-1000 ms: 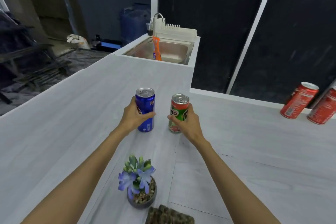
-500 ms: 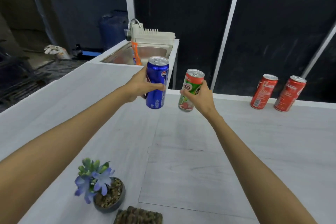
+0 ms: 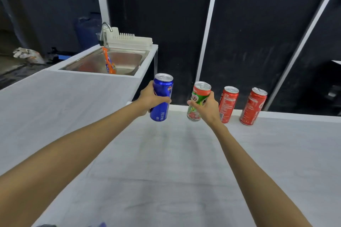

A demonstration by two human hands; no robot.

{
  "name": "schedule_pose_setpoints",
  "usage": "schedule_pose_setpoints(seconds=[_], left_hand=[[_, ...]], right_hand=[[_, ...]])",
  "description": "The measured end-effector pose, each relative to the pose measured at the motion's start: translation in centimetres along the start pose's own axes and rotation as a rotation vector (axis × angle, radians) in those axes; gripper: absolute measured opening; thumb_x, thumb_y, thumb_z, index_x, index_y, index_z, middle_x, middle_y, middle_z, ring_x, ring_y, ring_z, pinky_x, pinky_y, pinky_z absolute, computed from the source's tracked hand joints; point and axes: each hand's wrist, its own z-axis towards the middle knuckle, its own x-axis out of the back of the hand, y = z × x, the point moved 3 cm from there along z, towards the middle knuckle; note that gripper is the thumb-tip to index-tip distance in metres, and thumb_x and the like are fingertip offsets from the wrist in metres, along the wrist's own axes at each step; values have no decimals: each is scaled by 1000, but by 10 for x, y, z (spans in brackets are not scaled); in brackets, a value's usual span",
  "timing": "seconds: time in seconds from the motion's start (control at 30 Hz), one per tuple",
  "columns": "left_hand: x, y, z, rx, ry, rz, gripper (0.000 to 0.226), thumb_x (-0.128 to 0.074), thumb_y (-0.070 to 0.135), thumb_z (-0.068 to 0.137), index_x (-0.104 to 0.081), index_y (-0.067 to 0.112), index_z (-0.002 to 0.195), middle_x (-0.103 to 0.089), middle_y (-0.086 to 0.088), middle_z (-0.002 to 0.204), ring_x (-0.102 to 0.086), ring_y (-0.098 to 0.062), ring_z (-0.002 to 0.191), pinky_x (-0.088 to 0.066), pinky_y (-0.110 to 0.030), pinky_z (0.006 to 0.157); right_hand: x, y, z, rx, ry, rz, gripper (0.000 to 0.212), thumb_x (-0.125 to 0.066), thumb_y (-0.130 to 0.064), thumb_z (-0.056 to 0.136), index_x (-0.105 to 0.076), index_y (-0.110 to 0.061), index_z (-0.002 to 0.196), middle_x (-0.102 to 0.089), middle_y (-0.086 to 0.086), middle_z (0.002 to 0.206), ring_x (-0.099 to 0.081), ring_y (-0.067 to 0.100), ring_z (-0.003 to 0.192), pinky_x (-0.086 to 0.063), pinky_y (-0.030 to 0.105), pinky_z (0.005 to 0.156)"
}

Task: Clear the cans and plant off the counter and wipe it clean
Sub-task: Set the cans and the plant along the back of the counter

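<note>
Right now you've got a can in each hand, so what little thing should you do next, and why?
Probably lower both cans onto the back edge of the counter, just left of the two red Coca-Cola cans. The left hand grips the blue Pepsi can and the right hand grips the green Milo can, both tilted and close to that standing row.

I'm in a plain kitchen.
Before me runs a pale counter (image 3: 55, 101) with a steel sink (image 3: 127, 60), tap (image 3: 105, 30) and white dish rack (image 3: 130, 41).
</note>
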Motion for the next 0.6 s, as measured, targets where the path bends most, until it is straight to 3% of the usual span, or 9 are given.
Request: schedule_pose_setpoints(seconds=[0.6], left_hand=[[-66,-46,72,86,178,-77,67,-69,7,77,-33,11,133,-43,-11,139,-43,-28,127,-44,-44,97]], right_hand=[[-15,52,63,-27,-61,-44,66,-70,-24,81,-33,-10,134,-49,9,136,-52,25,122,-45,41,101]])
